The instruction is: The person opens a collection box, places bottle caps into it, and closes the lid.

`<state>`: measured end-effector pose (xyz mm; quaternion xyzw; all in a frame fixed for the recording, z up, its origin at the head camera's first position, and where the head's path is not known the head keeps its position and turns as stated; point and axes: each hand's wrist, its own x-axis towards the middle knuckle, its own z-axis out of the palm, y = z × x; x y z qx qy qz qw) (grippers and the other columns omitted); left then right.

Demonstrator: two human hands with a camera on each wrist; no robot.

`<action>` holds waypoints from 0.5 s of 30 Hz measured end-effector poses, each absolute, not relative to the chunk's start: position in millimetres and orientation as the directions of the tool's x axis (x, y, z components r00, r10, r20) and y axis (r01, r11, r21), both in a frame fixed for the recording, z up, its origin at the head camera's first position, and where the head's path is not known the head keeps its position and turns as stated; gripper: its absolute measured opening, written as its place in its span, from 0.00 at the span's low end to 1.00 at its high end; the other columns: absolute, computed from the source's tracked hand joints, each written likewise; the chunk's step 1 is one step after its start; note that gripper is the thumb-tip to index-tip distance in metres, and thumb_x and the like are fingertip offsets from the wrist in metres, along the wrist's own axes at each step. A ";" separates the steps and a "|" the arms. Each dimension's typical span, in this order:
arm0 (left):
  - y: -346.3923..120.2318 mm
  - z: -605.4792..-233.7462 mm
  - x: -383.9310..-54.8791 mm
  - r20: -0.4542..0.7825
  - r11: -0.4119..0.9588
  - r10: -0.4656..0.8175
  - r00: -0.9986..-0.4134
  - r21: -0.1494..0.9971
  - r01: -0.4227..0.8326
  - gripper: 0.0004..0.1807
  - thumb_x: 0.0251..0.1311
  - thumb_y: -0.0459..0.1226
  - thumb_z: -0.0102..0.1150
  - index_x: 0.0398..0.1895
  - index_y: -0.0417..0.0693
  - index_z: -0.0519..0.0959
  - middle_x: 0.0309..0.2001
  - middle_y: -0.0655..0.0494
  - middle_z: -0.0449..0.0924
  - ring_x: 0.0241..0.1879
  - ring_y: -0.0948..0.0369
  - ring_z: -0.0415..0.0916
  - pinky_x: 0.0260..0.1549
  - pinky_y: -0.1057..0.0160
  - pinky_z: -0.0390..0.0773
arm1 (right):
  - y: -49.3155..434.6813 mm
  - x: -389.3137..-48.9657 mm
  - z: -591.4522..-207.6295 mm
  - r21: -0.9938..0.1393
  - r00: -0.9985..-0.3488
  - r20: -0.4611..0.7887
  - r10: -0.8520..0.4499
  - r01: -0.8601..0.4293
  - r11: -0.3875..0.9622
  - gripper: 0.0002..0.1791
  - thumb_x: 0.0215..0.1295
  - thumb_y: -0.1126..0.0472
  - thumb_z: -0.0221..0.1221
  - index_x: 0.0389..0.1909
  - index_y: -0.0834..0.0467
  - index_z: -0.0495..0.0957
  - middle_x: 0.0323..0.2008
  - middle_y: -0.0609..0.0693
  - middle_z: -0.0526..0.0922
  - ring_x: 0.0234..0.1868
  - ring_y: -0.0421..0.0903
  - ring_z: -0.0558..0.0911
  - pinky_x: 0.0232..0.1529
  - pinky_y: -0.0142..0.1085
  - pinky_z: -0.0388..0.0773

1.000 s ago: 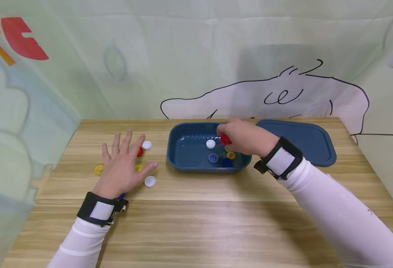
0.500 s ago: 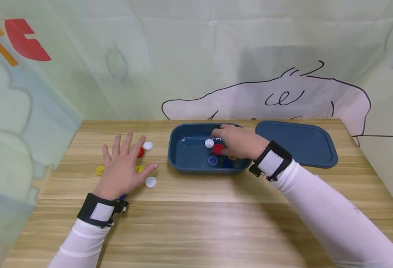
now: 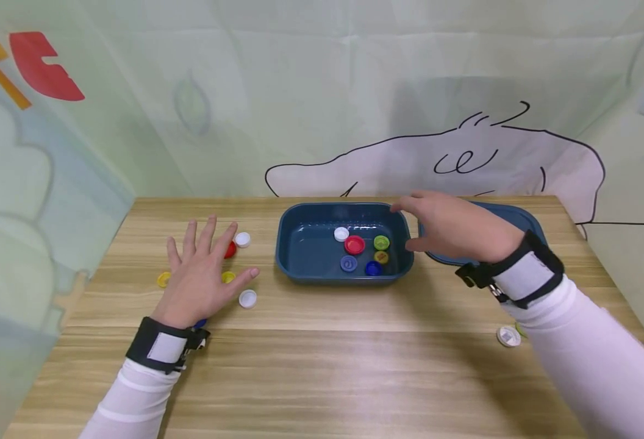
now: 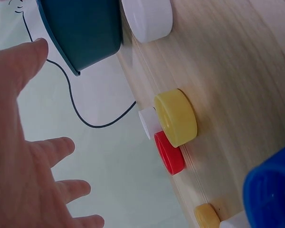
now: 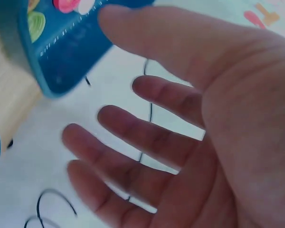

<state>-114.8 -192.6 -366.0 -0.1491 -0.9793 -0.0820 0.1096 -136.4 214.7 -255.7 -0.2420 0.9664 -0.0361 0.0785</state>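
Observation:
My left hand (image 3: pixel 198 277) is spread over several bottle caps at the left and holds nothing. Around it are a yellow cap (image 4: pixel 176 118), a red cap (image 4: pixel 169 153), a blue cap (image 4: pixel 270 190) and a white cap (image 3: pixel 247 299). My right hand (image 3: pixel 454 225), fingers relaxed and holding nothing, is at the right end of a dark blue box (image 3: pixel 305 275). Inside the box lie a red cap (image 3: pixel 354 245), a white cap (image 3: pixel 341 234), a green cap (image 3: pixel 381 242), a yellow cap (image 3: pixel 381 257) and two blue caps (image 3: pixel 374 268).
A dark blue lid (image 3: pixel 519 218) lies right of the box, partly hidden behind my right hand. A white cap (image 3: pixel 508 336) and a green cap (image 3: pixel 522 330) lie beside my right sleeve. A printed cloth (image 3: pixel 322 97) hangs behind the table (image 3: pixel 322 366).
My right hand has let go of the red cap inside the box and moved right to the box's end. The caps beside the right sleeve have come into view. The left hand stays put.

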 end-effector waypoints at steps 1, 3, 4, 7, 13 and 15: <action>-192.4 -366.2 -115.1 0.238 0.942 0.274 -0.932 0.127 0.310 0.49 0.52 0.74 0.38 0.73 0.61 0.50 0.73 0.48 0.37 0.69 0.43 0.27 0.55 0.34 0.24 | 220.8 -131.9 -254.0 -0.098 -0.872 -0.124 -0.474 -0.465 0.880 0.33 0.52 0.49 0.66 0.60 0.50 0.69 0.52 0.48 0.71 0.48 0.44 0.73 0.45 0.42 0.73; -191.8 -366.5 -115.7 0.237 0.942 0.276 -0.931 0.127 0.311 0.49 0.52 0.74 0.38 0.73 0.61 0.50 0.73 0.48 0.37 0.69 0.43 0.27 0.55 0.34 0.24 | 233.0 -122.6 -251.4 -0.079 -0.875 -0.105 -0.472 -0.466 0.881 0.34 0.52 0.48 0.66 0.60 0.50 0.69 0.52 0.48 0.72 0.48 0.45 0.74 0.44 0.42 0.74; -191.6 -366.6 -116.1 0.239 0.941 0.277 -0.931 0.127 0.313 0.49 0.52 0.74 0.39 0.73 0.60 0.51 0.73 0.48 0.37 0.69 0.43 0.27 0.55 0.34 0.23 | 239.3 -118.7 -250.9 -0.074 -0.875 -0.098 -0.474 -0.468 0.881 0.34 0.51 0.48 0.66 0.60 0.51 0.69 0.51 0.48 0.72 0.47 0.46 0.74 0.43 0.43 0.74; -191.0 -367.0 -117.2 0.240 0.941 0.279 -0.930 0.126 0.315 0.49 0.52 0.74 0.39 0.73 0.60 0.51 0.73 0.48 0.38 0.69 0.43 0.27 0.55 0.35 0.23 | 257.4 -106.7 -251.5 -0.060 -0.889 -0.106 -0.445 -0.441 0.895 0.35 0.52 0.48 0.66 0.61 0.52 0.68 0.53 0.52 0.72 0.50 0.49 0.74 0.45 0.45 0.74; -190.6 -368.2 -117.3 0.234 0.943 0.277 -0.932 0.121 0.311 0.49 0.51 0.74 0.40 0.73 0.60 0.50 0.73 0.48 0.37 0.69 0.43 0.27 0.56 0.35 0.23 | 292.3 -84.3 -262.1 -0.061 -0.914 -0.169 -0.368 -0.363 0.930 0.38 0.53 0.44 0.65 0.63 0.53 0.66 0.55 0.56 0.71 0.52 0.55 0.73 0.45 0.50 0.72; -190.8 -368.6 -117.2 0.231 0.943 0.278 -0.932 0.122 0.311 0.49 0.52 0.73 0.40 0.73 0.60 0.50 0.73 0.48 0.36 0.69 0.43 0.26 0.55 0.35 0.23 | 304.8 -76.8 -269.0 -0.063 -0.916 -0.165 -0.365 -0.360 0.931 0.37 0.52 0.45 0.66 0.62 0.55 0.67 0.54 0.56 0.72 0.50 0.55 0.75 0.44 0.49 0.73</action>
